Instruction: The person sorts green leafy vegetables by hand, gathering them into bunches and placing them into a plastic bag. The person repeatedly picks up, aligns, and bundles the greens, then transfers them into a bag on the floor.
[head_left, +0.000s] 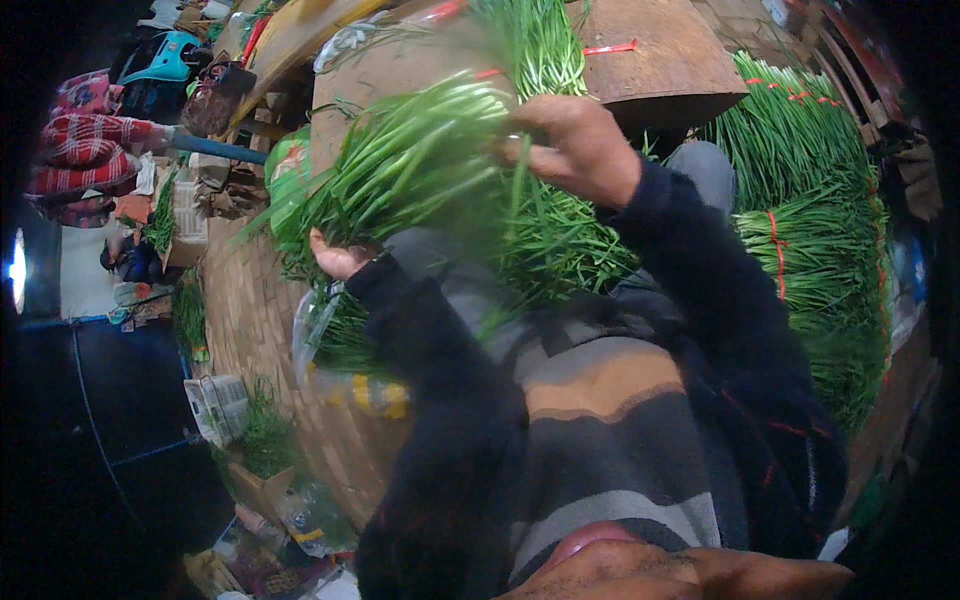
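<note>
A loose bunch of garlic chives (420, 142) lies across my left hand (345, 256), which grips it from below near the leafy end. The leaves hang past my fingers toward the left. At the pale stem ends is my right hand (577, 146), its thumb and fingers pinched together. A green blade (520, 176) dangles from those fingertips; motion blur hides some detail there. Beyond my right hand, a pile of chives (544, 45) rests on the wooden board (660, 52). More loose greens (562, 240) lie over my lap.
Bundles of chives tied with red bands (787, 247) are stacked at my right. A red tie (611, 49) lies on the board. At left are a green bag (289, 187), a white crate (217, 409) and a cardboard box (259, 484). Another person (135, 255) sits farther off.
</note>
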